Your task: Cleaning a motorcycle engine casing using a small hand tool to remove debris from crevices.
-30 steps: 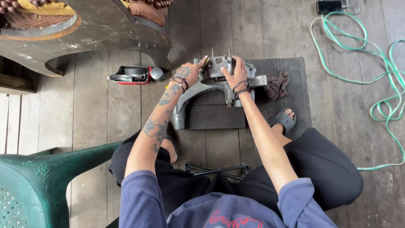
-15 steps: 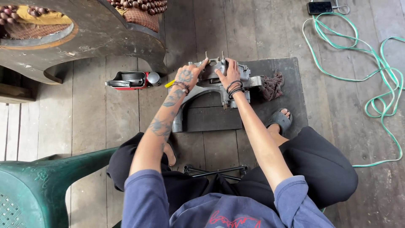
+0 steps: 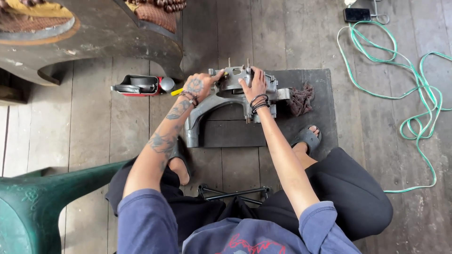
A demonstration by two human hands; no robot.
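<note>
A grey cast-metal engine casing [image 3: 221, 101] with a long curved arm lies on a dark mat [image 3: 325, 108] on the wooden floor in front of me. My left hand [image 3: 197, 85] rests on the casing's upper left corner and grips a yellow-handled tool [image 3: 177, 91] whose tip I cannot see. On the top middle of the casing sits my right hand [image 3: 254, 82], fingers curled over its upper edge between two upright studs. I sit with my legs either side, feet in dark sandals.
A red and black tool [image 3: 141, 85] lies left of the casing. A dark rag [image 3: 300, 99] sits on the mat's right part. A green cable [image 3: 405, 89] loops at the right, a green plastic chair [image 3: 42, 207] at bottom left, a metal stand [image 3: 233, 194] between my legs.
The view has shifted slightly. Both hands have stayed on the casing's top; the left hand has moved a little along its upper left corner with the yellow-handled tool.
</note>
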